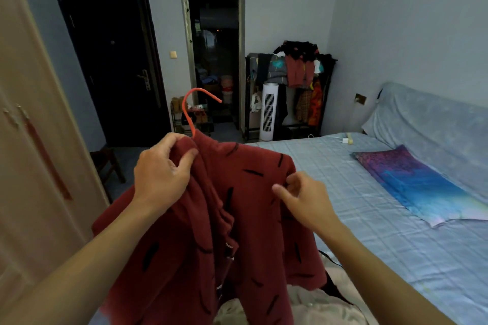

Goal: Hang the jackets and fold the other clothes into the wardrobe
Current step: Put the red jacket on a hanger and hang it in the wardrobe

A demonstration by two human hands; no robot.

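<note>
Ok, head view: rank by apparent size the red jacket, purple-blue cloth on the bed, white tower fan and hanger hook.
1. red jacket (nearest the camera)
2. purple-blue cloth
3. white tower fan
4. hanger hook: about the fan's height, far thinner

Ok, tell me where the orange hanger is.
The orange hanger is centre-left in the head view, hook sticking up from the collar of the red jacket, above the left hand gripping that collar.

I'm seeing a dim room in a cool bluish cast, with soft, even light and only faint shadows. The doorway (214, 60) beyond is nearly black. Wide-angle bending curves the wardrobe (31, 140) edge, and detail looks slightly soft throughout.
</note>
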